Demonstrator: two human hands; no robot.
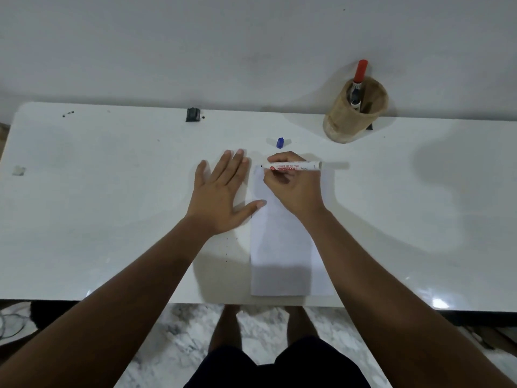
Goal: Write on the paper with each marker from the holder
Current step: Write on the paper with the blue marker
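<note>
Marker tip and sheet meet at the far left corner of the narrow white paper point(282, 242): the right hand point(293, 189) grips the white uncapped marker point(292, 166), its long axis lying left-right, tip leftwards. The left hand point(221, 197) lies open and flat on the white tabletop point(112, 205), thumb on the paper's left edge; the tan round holder point(354, 113) with the red-capped marker point(359, 74) stands far right, nearer the right hand.

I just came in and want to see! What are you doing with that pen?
A person is writing. The right hand holds an uncapped white marker with its tip at the top edge of a sheet of paper on the white table. The left hand lies flat beside the sheet, thumb on its edge. The marker's blue cap sits just beyond. A red-capped marker waits in the round holder.
</note>
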